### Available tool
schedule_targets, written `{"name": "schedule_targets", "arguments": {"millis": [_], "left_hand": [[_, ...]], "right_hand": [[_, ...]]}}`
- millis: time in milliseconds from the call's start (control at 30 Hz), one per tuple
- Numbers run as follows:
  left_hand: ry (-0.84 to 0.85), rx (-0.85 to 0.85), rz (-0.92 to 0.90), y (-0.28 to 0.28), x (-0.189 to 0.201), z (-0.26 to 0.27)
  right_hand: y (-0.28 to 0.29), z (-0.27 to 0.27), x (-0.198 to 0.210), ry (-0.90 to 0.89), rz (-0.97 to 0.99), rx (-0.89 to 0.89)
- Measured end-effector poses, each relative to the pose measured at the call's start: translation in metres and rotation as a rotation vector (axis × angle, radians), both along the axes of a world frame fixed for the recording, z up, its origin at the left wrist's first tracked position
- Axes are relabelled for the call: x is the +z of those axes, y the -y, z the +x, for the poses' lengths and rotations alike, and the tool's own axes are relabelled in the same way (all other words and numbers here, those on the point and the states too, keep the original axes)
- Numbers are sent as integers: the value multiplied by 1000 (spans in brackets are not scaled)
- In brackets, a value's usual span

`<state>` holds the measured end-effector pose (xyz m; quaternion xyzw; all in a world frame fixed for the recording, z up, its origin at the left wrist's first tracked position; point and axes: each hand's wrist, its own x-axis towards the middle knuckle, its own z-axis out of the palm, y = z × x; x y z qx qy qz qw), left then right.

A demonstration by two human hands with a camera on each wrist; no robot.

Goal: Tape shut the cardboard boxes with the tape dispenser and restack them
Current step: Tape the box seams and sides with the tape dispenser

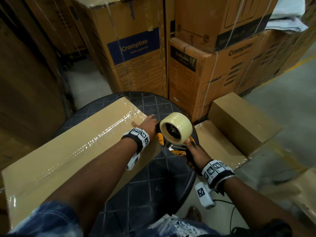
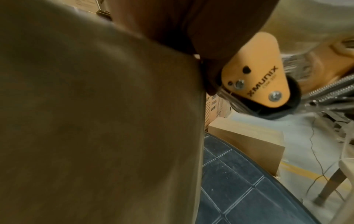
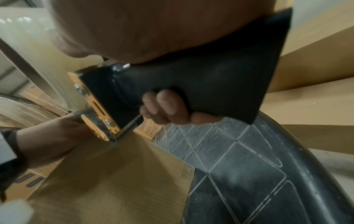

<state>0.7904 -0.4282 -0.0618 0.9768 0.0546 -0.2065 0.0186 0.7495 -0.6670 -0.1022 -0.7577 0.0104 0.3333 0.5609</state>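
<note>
A long cardboard box (image 1: 71, 151) lies on a round dark table (image 1: 162, 177), with clear tape running along its top seam. My left hand (image 1: 146, 123) rests on the box's far right end, fingers stretched over the top. In the left wrist view the box (image 2: 95, 121) fills the left side. My right hand (image 1: 196, 154) grips the black handle of the tape dispenser (image 1: 176, 129), an orange frame carrying a roll of clear tape. The dispenser's front sits right beside the left hand at the box's end. The fingers (image 3: 166, 106) are curled round the handle (image 3: 210, 84).
Two plain cardboard boxes (image 1: 239, 120) sit stacked on the floor to the right of the table. Tall printed cartons (image 1: 136, 57) stand stacked behind it, and more on the left. A cable (image 1: 229, 212) trails on the floor near my feet.
</note>
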Motion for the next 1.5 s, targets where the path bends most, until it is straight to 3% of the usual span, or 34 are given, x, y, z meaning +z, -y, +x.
{"name": "schedule_targets", "arguments": {"millis": [233, 667, 933, 1333, 1500], "left_hand": [[46, -48, 4, -5, -12, 0], [168, -34, -229, -6, -3, -16], [277, 34, -167, 3, -17, -17], [203, 88, -26, 15, -15, -16], [201, 95, 11, 16, -15, -16]], "right_hand": [[2, 6, -14, 20, 7, -33], [21, 32, -30, 64, -23, 11], [27, 65, -48, -188, -37, 5], [-29, 129, -104, -541, 71, 97], [-46, 136, -118, -573, 108, 79]]}}
